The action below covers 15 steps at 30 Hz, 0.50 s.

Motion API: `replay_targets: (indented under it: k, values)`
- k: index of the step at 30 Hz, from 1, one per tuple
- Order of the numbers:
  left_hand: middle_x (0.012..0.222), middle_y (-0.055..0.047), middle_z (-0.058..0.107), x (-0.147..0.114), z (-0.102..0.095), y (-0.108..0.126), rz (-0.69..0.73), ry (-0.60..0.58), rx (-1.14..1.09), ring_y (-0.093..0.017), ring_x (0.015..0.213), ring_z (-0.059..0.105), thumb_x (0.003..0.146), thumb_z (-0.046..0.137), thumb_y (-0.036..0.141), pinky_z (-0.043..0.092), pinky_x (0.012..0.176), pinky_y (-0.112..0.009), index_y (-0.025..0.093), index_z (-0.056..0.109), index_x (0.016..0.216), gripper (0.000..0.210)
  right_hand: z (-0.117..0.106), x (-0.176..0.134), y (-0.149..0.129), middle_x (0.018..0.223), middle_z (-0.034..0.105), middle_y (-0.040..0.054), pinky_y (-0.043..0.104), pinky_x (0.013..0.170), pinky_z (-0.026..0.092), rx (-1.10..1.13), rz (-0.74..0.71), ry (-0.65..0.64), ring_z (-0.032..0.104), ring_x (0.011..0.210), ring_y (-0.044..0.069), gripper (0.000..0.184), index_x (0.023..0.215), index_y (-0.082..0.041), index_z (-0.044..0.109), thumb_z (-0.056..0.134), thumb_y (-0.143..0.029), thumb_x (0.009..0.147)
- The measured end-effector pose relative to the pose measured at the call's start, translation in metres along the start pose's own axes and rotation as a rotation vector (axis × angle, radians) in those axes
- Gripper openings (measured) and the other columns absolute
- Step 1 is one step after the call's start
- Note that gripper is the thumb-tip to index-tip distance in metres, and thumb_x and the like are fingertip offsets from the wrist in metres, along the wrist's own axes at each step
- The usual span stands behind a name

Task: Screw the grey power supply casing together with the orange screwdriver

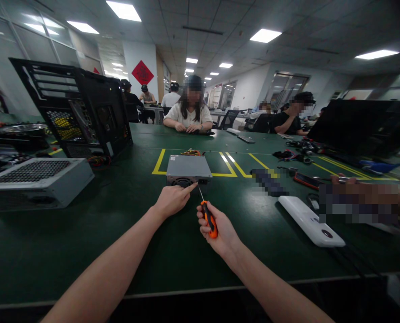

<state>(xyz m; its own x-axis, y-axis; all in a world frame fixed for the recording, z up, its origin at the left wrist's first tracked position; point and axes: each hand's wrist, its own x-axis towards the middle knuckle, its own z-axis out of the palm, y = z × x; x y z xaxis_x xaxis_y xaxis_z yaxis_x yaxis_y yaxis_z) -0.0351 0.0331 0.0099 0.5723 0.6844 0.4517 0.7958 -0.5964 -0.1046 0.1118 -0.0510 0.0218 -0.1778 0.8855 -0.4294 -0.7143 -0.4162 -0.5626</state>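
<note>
From the head view, the power supply (189, 166), with a small white label (173, 158), lies just beyond the left hand (173, 200), forefinger pointing at its near face; other fingers, I can't tell. The right hand (221, 226), forearm reaching forward, clasps an orange-and-black screwdriver (209, 220), tip at that face.

1. Observed flat green tabletop (173, 260) marked with yellow tape lines (224, 174).
2. Noted on it, centrally: small grey metal box (188, 166).
3. Noted left: larger grey perforated metal box (40, 184), upright black computer case (88, 103).
4. Noted right: white oblong device (309, 222).
</note>
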Motion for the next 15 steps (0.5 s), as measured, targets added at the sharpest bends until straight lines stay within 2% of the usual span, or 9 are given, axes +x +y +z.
replay_targets:
  k: [3,7,12,15]
  values:
    - [0.079,-0.003,0.066,0.0000,0.0005,-0.0003,0.002,-0.001,-0.004,-0.014,0.070,0.061,0.087,0.035,0.023,0.041,0.060,-0.022,0.025,0.040,0.128,0.042,0.0004,0.0002,-0.0001,0.057,0.049,0.0012,0.010,0.029,0.029,-0.006,0.010,-0.002,0.041,0.039,0.003,0.025,0.078,-0.009,0.056,0.042,-0.027,0.087]
    - [0.080,-0.004,0.066,0.0002,0.0004,0.0000,-0.003,-0.002,-0.015,-0.013,0.070,0.061,0.087,0.035,0.023,0.041,0.061,-0.021,0.025,0.040,0.128,0.042,0.0004,0.0003,-0.0003,0.059,0.051,0.0004,0.009,0.029,0.027,0.007,-0.026,0.010,0.041,0.040,0.002,0.016,0.072,-0.012,0.053,0.048,-0.023,0.083]
    - [0.080,-0.003,0.067,0.0001,0.0002,0.0000,-0.001,-0.001,-0.010,-0.014,0.070,0.061,0.087,0.035,0.024,0.041,0.060,-0.022,0.025,0.040,0.128,0.042,0.0004,-0.0008,-0.0006,0.056,0.049,0.0014,0.010,0.030,0.030,-0.005,0.024,-0.004,0.041,0.039,0.004,0.027,0.076,-0.009,0.055,0.039,-0.026,0.088]
    - [0.080,-0.003,0.067,-0.0001,0.0004,0.0000,0.005,0.002,-0.015,-0.014,0.070,0.061,0.087,0.036,0.023,0.041,0.060,-0.022,0.025,0.040,0.128,0.042,0.0018,-0.0015,-0.0008,0.057,0.050,0.0011,0.010,0.030,0.028,-0.006,0.016,0.000,0.041,0.040,0.004,0.023,0.076,-0.010,0.054,0.042,-0.027,0.086]
